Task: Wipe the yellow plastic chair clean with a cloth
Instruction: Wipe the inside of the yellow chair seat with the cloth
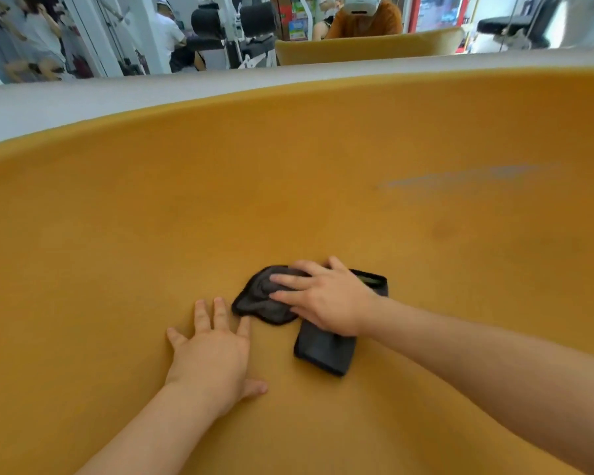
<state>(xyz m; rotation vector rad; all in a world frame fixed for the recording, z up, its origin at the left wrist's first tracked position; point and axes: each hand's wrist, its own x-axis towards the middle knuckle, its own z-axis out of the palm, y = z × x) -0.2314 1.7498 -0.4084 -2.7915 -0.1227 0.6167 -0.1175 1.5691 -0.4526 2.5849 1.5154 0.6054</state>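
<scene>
The yellow plastic chair [288, 200] fills nearly the whole head view; its curved back rim runs across the top. A dark grey cloth [323, 347], partly bunched at its left end, lies on the seat surface at lower centre. My right hand [326, 299] presses flat on top of the cloth, fingers spread and pointing left. My left hand [213, 358] rests palm down on the bare yellow surface just left of the cloth, fingers apart, holding nothing. A faint grey smear [467, 176] marks the chair's upper right.
A mirror [186, 36] behind the chair reflects a person in an orange top, the chair back, gym machines and other people. A pale grey ledge [83, 101] runs along the chair's far rim.
</scene>
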